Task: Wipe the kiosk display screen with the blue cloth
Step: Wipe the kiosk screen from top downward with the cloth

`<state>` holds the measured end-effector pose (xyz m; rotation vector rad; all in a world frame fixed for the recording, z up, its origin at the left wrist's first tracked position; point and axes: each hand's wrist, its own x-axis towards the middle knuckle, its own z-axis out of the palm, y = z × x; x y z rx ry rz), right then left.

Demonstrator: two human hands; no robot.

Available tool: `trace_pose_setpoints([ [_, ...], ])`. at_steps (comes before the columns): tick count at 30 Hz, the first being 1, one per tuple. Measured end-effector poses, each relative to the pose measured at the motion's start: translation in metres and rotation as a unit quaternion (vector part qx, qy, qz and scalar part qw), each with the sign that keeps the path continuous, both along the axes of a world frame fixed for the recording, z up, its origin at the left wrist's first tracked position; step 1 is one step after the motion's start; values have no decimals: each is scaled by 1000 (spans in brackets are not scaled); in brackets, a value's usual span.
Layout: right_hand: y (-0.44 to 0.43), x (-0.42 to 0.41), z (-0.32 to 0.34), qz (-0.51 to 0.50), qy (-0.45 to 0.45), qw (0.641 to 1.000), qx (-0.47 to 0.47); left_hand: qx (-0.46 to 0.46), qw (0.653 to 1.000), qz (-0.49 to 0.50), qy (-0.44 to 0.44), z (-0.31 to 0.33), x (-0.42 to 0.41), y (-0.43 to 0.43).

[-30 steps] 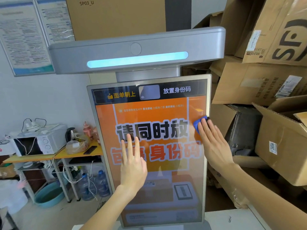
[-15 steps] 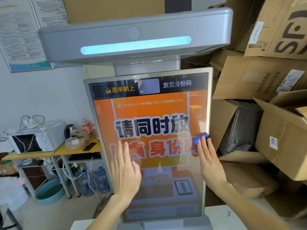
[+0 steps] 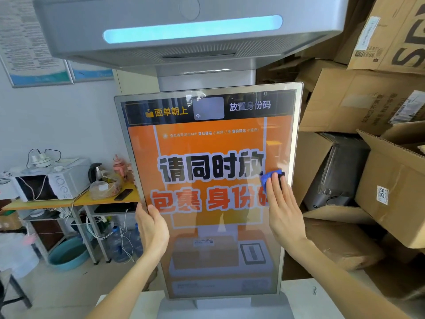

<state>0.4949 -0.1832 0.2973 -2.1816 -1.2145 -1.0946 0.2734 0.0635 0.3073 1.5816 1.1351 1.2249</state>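
Two hands on a screen (image 3: 207,146).
The right hand (image 3: 284,212), fingers straight and together, presses a cloth (image 3: 268,177) under its fingertips; the left hand (image 3: 153,229) grips the screen's edge.

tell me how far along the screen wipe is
Done: the small blue cloth is already against the tall orange kiosk display screen. In hand: the right hand presses it flat near the screen's right edge at mid-height, while the left hand grips the left edge. Left: no wiped patch can be told apart, so probably much of the glass remains.
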Motion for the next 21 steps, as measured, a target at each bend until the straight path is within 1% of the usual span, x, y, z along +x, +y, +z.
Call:
trace_pose_setpoints([
  [3,-8,2,-35,-13,-58,997,-53,-10,1000,2,-17,2,0,4],
  [4,-12,3,-37,-19,-62,996,-58,-14,1000,1,-20,3,0,6],
  [6,-13,6,-30,-27,-71,996,-37,-34,999,-2,-23,4,-1,10],
  [9,-4,9,-5,-25,-38,999,13,-80,996,-6,-41,5,1,16],
  [12,8,4,13,-14,13,1000,25,-116,992,-4,-57,4,4,21],
  [13,9,4,10,-9,4,1000,23,-119,991,-1,-58,2,5,21],
  [15,7,9,-10,3,-57,998,-4,-113,992,6,-55,0,7,21],
  [17,0,12,-39,9,-113,991,-72,-109,993,11,-52,-3,7,21],
  [19,-9,10,-56,2,-135,983,-124,-116,992,11,-50,-4,7,22],
  [21,-11,10,-57,0,-147,981,-125,-116,992,10,-44,-6,6,24],
])
